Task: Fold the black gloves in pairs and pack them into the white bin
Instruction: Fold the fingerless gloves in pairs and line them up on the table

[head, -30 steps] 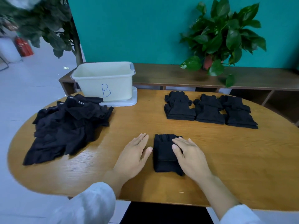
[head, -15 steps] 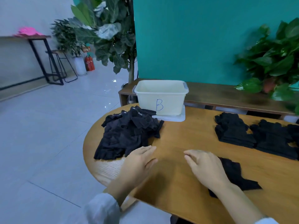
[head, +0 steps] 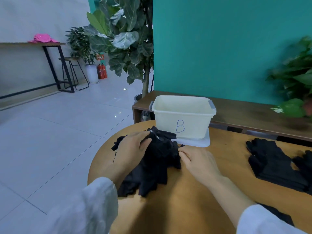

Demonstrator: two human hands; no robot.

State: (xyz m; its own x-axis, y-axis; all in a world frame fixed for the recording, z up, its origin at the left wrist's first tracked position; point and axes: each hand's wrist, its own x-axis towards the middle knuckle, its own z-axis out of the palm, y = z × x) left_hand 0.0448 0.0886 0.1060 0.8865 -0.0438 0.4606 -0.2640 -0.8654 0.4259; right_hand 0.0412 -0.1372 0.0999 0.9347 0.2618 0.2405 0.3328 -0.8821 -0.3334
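the right edge of the view cuts off the folded gloves [head: 276,164], so only part of that dark stack shows, and its pairs blur together; another scrap of black glove [head: 276,215] peeks out by the right sleeve [head: 263,222], mostly hidden; the potted plant [head: 297,85] at the far right is smeared and cropped; the inside bottom of the white bin [head: 183,115] cannot be seen from this angle, though its front wall carries a blue letter b; the bin stands on a flat white lid [head: 197,141] at the back of the round wooden table [head: 194,200].

the loose pile of black gloves [head: 152,168] lies at the left part of the table, just in front of the bin; the left hand [head: 133,151] rests on top of the pile, its fingers [head: 143,137] curled round a bunch of fabric near a small white label, gripping it; the pile's left side is hidden under that hand and the left sleeve [head: 94,205]; the right hand [head: 199,162] lies on the table at the pile's right edge, its fingers [head: 183,153] bent and touching the fabric; whether they pinch a glove or only press against it cannot be told, since the tips sink into the black cloth.

behind the table a low wooden shelf [head: 249,114] runs along a teal wall [head: 219,48]; a tall leafy plant [head: 125,41] stands left of it.
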